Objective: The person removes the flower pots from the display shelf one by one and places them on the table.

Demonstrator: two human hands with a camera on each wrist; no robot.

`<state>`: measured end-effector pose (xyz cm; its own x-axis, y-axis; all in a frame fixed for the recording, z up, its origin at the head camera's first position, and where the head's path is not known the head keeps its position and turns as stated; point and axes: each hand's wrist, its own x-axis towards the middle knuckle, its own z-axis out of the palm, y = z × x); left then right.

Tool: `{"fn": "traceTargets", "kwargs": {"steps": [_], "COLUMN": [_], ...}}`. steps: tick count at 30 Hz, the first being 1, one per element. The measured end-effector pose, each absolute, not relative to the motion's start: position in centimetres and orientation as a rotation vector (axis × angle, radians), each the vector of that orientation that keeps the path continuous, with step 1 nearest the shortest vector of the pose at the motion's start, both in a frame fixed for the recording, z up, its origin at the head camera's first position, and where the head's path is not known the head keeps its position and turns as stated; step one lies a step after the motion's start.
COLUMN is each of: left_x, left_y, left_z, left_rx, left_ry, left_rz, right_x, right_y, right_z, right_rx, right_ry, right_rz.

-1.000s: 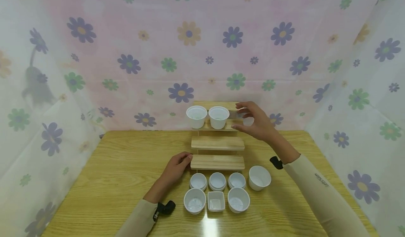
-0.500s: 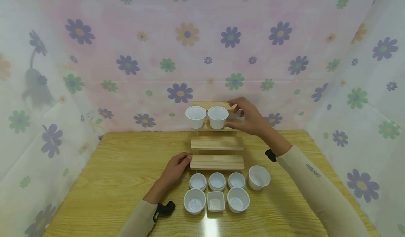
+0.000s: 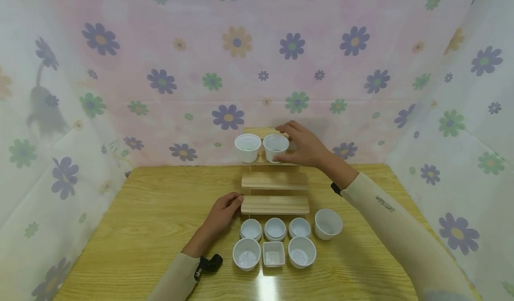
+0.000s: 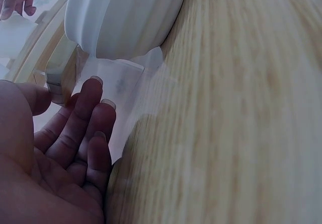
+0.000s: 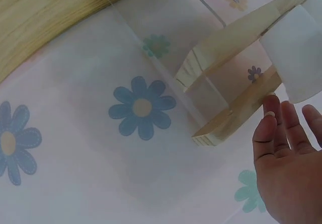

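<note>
right hand (image 3: pixel 307 149) is up at the stand: fingers spread in a loose c round the right side of the right cup (image 3: pixel 274 154), thumb low at the front, forefinger up by the back of the rim. can't tell from either view if skin is on plastic. that cup is upright on the third shelf (image 3: pixel 263 161), just beside the left cup (image 3: pixel 247 151), rims nearly meeting; probably why the hand comes in from the free side. left hand (image 3: pixel 220 211) is down at the left end of the bottom shelf (image 3: pixel 275 205), thumb and forefinger pinching the plank end, other fingers loosely bent. reads as bracing: planks sit on a clear side panel (image 4: pixel 123 78) that looks light, so a nudge up top could shift the lot. middle shelf (image 3: pixel 275 181) and top shelf (image 3: pixel 261 132) carry no cup that i can see. in front of the stand on the table (image 3: pixel 168 211): three small round pots (image 3: pixel 275 227) in a row, then a square dish (image 3: pixel 274 254) between the front left cup (image 3: pixel 246 252) and the front right cup (image 3: pixel 302 251). all mouth up, lined up with the stand's width, presumably to keep each one easy to reach. one spare cup (image 3: pixel 328 224) sits off to the right of the rows, apart from the stand.
</note>
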<state>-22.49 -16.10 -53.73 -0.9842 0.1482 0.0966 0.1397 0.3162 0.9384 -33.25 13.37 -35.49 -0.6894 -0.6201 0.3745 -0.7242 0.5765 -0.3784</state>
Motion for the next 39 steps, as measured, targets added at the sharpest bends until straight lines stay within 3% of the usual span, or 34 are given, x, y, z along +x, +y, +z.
{"fn": "traceTargets", "kwargs": {"steps": [31,39], "left_x": [-22.2,-20.9], "left_y": [-15.6,-15.3], "left_z": [-53.5,-50.9], "left_rx": [0.209,0.265], "left_ry": [2.544,2.528], "left_rz": [1.838,1.857], "right_x": [-32.8,-32.0], "right_y": [12.7,13.6], "right_z": [-34.9,-34.3], "right_rx": [1.161,1.178], "right_ry": [-2.698,-2.681], "right_rz": [0.673,0.68]}}
